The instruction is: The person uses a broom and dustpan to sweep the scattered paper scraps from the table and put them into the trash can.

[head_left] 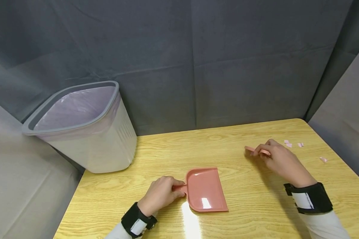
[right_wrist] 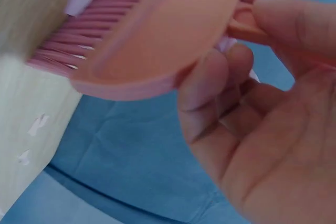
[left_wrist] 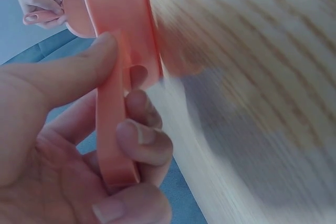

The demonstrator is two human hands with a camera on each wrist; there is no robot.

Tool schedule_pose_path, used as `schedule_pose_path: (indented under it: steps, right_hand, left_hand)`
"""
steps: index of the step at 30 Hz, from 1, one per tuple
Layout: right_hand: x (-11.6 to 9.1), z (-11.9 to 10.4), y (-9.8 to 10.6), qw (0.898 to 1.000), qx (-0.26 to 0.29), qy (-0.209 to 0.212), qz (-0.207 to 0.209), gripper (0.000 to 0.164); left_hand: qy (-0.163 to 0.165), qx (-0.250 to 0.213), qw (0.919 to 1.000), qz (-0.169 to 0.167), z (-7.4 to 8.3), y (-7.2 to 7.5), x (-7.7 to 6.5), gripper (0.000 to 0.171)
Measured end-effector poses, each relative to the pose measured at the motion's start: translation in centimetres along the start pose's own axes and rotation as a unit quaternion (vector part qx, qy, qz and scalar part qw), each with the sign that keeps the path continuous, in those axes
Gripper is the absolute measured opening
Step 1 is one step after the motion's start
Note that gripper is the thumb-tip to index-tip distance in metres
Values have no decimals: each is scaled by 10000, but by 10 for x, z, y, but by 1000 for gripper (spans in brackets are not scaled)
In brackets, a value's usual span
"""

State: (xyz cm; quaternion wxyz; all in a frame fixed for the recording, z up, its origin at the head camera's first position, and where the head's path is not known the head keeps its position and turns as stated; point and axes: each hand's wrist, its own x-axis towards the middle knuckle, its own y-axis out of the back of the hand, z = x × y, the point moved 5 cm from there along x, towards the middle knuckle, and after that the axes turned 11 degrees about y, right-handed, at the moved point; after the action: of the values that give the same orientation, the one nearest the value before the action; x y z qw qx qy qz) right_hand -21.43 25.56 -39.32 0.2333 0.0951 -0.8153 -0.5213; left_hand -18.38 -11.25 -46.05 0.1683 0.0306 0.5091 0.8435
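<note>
White sleeves (head_left: 324, 227) lie nearest the head camera at the lower edge of the view, each ending in a black wristband (head_left: 320, 196). Left hand (head_left: 160, 195): grasping, its thumb and fingers closed about the handle (left_wrist: 111, 129) of a pink dustpan (head_left: 205, 187). Right hand (head_left: 282, 162): likewise grasping, with thumb and fingers pinching the handle of a pink brush (right_wrist: 163, 40).

The dustpan is near the middle of the front part of the table (head_left: 164, 149), its straight lip turned toward the right; whether that lip touches the wood cannot be told. The brush is farther back and to the right, well apart from the dustpan. As the right wrist view shows, its bristles (right_wrist: 100, 27) point toward the wood, with a pale scrap (right_wrist: 79, 4) just beside them; contact with the table is unclear.

Small pale pink scraps (head_left: 289, 145) lie on the table to the right of the right hand, most in a loose group, one nearer the right edge. At the far left stands a whitish bin (head_left: 113, 146) with a gray rim (head_left: 33, 131) and a lilac liner (head_left: 80, 108). Dark gray cloth (head_left: 155, 43) hangs behind the table.
</note>
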Motion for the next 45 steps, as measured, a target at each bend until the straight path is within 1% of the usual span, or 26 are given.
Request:
schedule_pose_path:
  steps: [8,12,16,18,21,24,26,30,33,37,41,45]
  right_hand:
    - [2,-21,2,9982,427,6,-416,18]
    - [2,-28,2,9958,710,38,-581,17]
    - [2,-32,4,9938,839,88,-729,18]
    - [3,-33,5,9930,927,129,-724,19]
    - [3,-33,9,9930,1035,187,-536,23]
    - [3,-33,13,9951,933,225,-220,24]
    - [3,-32,14,9969,740,255,-46,23]
    - [4,-29,10,9988,377,282,99,21]
    - [5,-27,4,9995,237,213,-2,20]
    - [6,-31,-4,9993,222,131,-269,20]
    - [6,-42,-10,9981,324,117,-513,21]
    - [6,-55,-14,9968,475,259,-584,22]
  left_hand:
    - [-1,-2,10000,-11,0,0,0,25]
    - [25,-10,10000,-23,0,1,0,25]
    - [32,-2,10000,-18,0,1,0,26]
    - [32,-3,10000,-20,0,0,0,26]
    - [22,-11,10000,-28,0,0,0,25]
    - [3,-24,10000,-29,0,1,0,25]
    - [-6,-40,10000,-29,1,1,0,24]
    - [5,-93,9999,-46,1,1,-1,24]
    - [21,-130,9999,-64,1,1,-1,24]
    - [24,-162,9998,-81,1,0,-2,24]
    - [35,-165,9998,-82,1,0,-1,24]
    - [31,-166,9998,-78,1,1,-1,24]
